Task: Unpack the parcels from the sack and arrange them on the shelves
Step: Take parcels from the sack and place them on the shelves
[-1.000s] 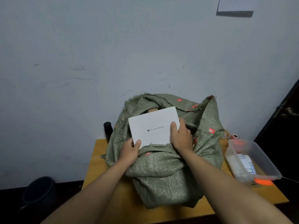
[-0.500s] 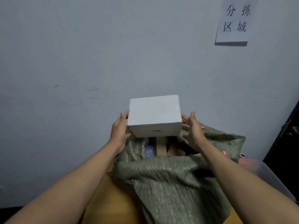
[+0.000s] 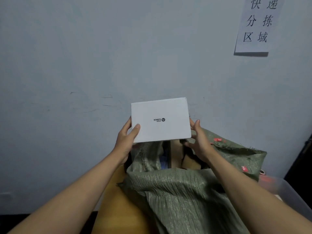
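You are holding the white box above the open green sack, between both hands. Your left hand is gripping its left edge, thumb on the face; your right hand fingers are bracing its right edge.

A parcel sorting room: a paper sign on the bare grey wall reads "快递分拣区域", express sorting area, and a woven green sack of boxes sits on the wooden counter.
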